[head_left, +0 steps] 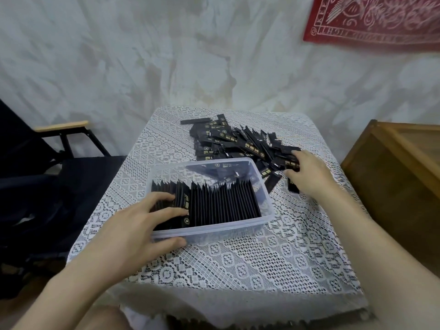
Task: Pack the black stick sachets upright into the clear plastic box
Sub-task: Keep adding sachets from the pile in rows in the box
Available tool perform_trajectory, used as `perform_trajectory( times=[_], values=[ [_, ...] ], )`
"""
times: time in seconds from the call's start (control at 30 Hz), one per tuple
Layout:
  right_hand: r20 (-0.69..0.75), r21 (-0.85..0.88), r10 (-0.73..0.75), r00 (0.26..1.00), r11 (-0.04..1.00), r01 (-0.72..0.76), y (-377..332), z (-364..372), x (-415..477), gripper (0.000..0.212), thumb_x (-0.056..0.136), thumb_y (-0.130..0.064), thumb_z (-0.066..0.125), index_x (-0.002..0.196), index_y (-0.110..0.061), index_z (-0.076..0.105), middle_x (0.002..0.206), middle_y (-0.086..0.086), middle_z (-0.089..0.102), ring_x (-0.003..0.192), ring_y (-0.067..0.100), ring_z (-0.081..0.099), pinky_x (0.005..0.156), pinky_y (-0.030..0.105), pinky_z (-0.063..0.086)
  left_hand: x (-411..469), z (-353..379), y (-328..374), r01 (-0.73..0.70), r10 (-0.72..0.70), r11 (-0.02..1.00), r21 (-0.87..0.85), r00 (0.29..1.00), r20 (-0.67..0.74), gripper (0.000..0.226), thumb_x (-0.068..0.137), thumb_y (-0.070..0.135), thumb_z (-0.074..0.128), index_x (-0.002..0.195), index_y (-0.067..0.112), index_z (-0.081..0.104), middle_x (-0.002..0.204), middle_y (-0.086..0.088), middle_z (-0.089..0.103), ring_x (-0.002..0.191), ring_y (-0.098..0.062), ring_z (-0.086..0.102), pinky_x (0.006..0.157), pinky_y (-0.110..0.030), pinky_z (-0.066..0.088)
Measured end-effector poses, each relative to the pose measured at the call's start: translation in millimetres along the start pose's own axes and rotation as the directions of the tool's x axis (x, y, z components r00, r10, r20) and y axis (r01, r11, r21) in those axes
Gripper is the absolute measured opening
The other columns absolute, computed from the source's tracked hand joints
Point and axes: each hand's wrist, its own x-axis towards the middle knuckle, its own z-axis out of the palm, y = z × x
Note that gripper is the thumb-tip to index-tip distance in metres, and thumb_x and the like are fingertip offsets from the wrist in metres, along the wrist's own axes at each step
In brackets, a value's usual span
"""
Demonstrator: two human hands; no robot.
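Left hand (pixel 133 225), fingers straight, presses upright row of black stick sachets (pixel 223 201) inside clear plastic box (pixel 262 225), mid-table, likely to stop toppling. Right hand (pixel 309 172) pinches loose black sachet (pixel 291 164) off pile (pixel 238 141) near lace-covered table's (pixel 214 265) right edge.

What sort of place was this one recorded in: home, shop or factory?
Probably a room in a home: a lace tablecloth lies under the work, a red patterned cloth hangs behind, and a folding chair stands at the left.
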Motion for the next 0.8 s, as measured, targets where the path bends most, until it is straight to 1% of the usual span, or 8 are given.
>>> perform_trajectory(
  times=[0.07,0.13,0.27,0.47,0.53,0.63,0.73,0.8],
  values=[
    [0.028,-0.03,0.011,1.0,1.0,-0.01,7,4,8,0.069,0.1,-0.036,0.059,0.159,-0.02,0.028,0.155,0.007,0.044,0.137,0.04,0.04,0.113,0.051,0.036,0,0,0,0.001,-0.001,1.0,-0.007,1.0,0.006,0.07,0.074,0.095,0.028,0.133,0.063,0.046,0.145,0.034,0.029,0.072,0.011,0.047,0.071,-0.018,0.039],
    [0.064,-0.026,0.005,0.998,1.0,-0.003,9,3,10,0.069,0.102,-0.035,0.056,0.161,-0.026,0.022,0.151,0.007,0.049,0.135,0.042,0.036,0.108,0.051,0.035,0,-2,1,0.002,-0.002,1.0,-0.014,1.0,0.013,0.069,0.075,0.095,0.028,0.134,0.063,0.045,0.145,0.034,0.028,0.072,0.012,0.046,0.071,-0.018,0.038],
    [0.073,-0.04,-0.013,0.997,0.999,0.016,8,-2,10,0.063,0.099,-0.037,0.06,0.157,-0.027,0.037,0.138,0.008,0.061,0.131,0.04,0.038,0.102,0.046,0.039,-1,-4,3,0.027,-0.026,0.999,-0.031,0.999,0.043,0.064,0.076,0.091,0.034,0.133,0.064,0.045,0.145,0.036,0.025,0.071,0.009,0.049,0.072,-0.019,0.039],
    [0.0,-0.002,-0.04,0.999,0.999,0.04,4,1,-5,0.044,0.094,-0.038,0.071,0.136,-0.027,0.062,0.12,0.006,0.069,0.125,0.035,0.043,0.094,0.044,0.045,3,-9,2,0.048,-0.044,0.998,-0.041,0.995,0.087,0.071,0.067,0.099,0.025,0.13,0.069,0.042,0.142,0.042,0.021,0.07,0.01,0.054,0.065,-0.015,0.037],
    [-0.02,0.004,-0.049,0.999,0.999,0.049,2,2,-8,0.038,0.093,-0.036,0.072,0.129,-0.027,0.065,0.113,0.004,0.07,0.122,0.033,0.043,0.088,0.042,0.044,6,-11,1,0.049,-0.044,0.998,-0.043,0.994,0.103,0.07,0.067,0.098,0.028,0.129,0.07,0.041,0.142,0.043,0.019,0.077,0.008,0.055,0.068,-0.016,0.038],
    [-0.059,0.011,-0.078,0.995,0.997,0.079,-3,4,-13,0.029,0.093,-0.034,0.072,0.12,-0.025,0.067,0.102,-0.001,0.068,0.114,0.03,0.047,0.084,0.04,0.044,11,-13,2,0.07,-0.062,0.996,-0.058,0.99,0.128,0.063,0.071,0.091,0.043,0.13,0.068,0.043,0.142,0.043,0.02,0.095,0.003,0.056,0.08,-0.021,0.045],
    [-0.146,0.049,-0.114,0.983,0.991,0.122,-7,5,-17,0.026,0.094,-0.033,0.071,0.118,-0.024,0.069,0.096,-0.006,0.064,0.105,0.029,0.054,0.08,0.038,0.045,15,-14,4,0.082,-0.073,0.995,-0.061,0.987,0.143,0.063,0.07,0.087,0.05,0.129,0.067,0.045,0.141,0.043,0.02,0.101,0.0,0.055,0.086,-0.026,0.046],
    [-0.211,0.056,-0.146,0.966,0.985,0.162,-10,4,-18,0.019,0.096,-0.032,0.068,0.11,-0.019,0.071,0.089,-0.004,0.067,0.087,0.025,0.06,0.066,0.034,0.042,17,-16,5,0.095,-0.084,0.994,-0.06,0.982,0.167,0.061,0.071,0.085,0.053,0.128,0.066,0.046,0.139,0.043,0.019,0.102,-0.002,0.054,0.085,-0.026,0.044]
  ],
)
